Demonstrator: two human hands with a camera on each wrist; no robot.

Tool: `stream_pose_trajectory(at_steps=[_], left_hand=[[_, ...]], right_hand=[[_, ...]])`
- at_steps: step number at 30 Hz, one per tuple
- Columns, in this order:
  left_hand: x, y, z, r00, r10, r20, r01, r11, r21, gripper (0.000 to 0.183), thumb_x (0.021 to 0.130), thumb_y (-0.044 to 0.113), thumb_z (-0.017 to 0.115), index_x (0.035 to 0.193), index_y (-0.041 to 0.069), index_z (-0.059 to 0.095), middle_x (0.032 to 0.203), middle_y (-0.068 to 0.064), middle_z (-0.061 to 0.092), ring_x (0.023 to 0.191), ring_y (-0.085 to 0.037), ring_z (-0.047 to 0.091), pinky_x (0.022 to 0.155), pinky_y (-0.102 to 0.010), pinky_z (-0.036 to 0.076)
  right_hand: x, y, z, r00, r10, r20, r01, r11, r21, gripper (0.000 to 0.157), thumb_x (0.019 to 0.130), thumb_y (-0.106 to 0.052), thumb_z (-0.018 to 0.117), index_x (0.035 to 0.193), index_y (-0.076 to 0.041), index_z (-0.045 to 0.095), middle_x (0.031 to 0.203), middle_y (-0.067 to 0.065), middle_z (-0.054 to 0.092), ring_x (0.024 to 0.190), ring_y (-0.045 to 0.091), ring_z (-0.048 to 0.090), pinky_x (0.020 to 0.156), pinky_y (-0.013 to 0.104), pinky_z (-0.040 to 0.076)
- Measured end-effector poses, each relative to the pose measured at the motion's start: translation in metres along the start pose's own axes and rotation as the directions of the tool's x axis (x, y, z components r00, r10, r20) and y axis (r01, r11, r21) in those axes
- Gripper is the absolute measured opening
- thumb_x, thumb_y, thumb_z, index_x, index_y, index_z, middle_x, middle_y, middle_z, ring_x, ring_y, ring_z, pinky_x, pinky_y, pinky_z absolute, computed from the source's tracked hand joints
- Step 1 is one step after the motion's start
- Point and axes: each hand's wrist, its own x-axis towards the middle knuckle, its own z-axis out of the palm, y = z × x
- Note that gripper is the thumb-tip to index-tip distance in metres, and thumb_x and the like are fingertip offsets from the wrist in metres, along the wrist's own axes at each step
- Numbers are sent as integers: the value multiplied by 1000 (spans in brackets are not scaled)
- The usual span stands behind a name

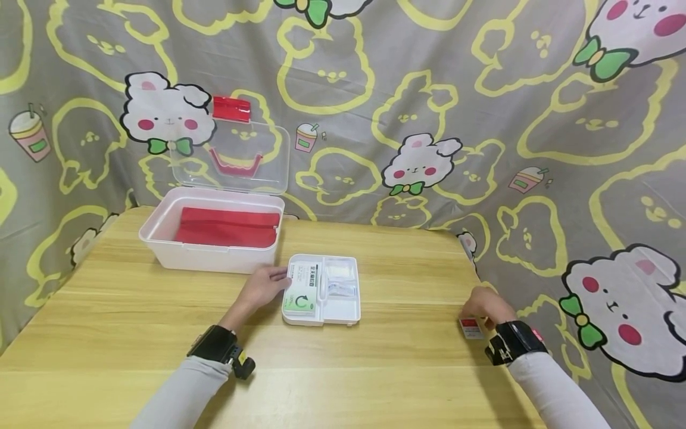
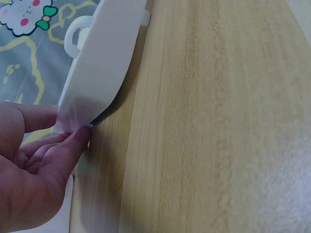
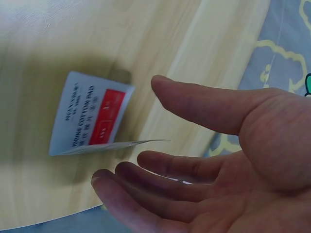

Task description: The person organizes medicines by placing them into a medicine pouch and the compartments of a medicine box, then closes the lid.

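A white compartment tray lies mid-table with a green and white medicine box in its left section and small clear-and-white packets on the right. My left hand pinches the tray's left edge. In the left wrist view, thumb and fingers meet at the corner of the tray. Over at the table's right side, my right hand is spread around a small folded white and red iodine cotton pad packet. In the right wrist view, a gap shows between thumb and fingers, and the packet stands just beyond the fingertips.
A white first-aid box stands at the back left, its clear lid raised. A red pouch lies inside it. Patterned grey cloth hangs along the back and right of the wooden table.
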Motion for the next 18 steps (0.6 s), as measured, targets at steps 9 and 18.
stream_pose_trajectory(at_steps=[9,18], left_hand=[[1,-1,0,1000,-3,-4,3,1000,8,45,98,20,63,137,-2,60,138,-23,61,133,-40,55,111,-52,44],[1,-1,-1,1000,-4,-6,4,1000,9,45,98,20,63,137,-3,59,138,-24,61,131,-40,57,110,-52,45]], right_hand=[[4,8,4,1000,16,-13,-16,999,43,11,70,5,60,76,4,52,66,10,50,51,17,53,46,24,49],[9,7,3,988,-122,-92,115,990,-78,9,67,4,52,61,-3,52,59,9,54,44,12,48,41,20,39]])
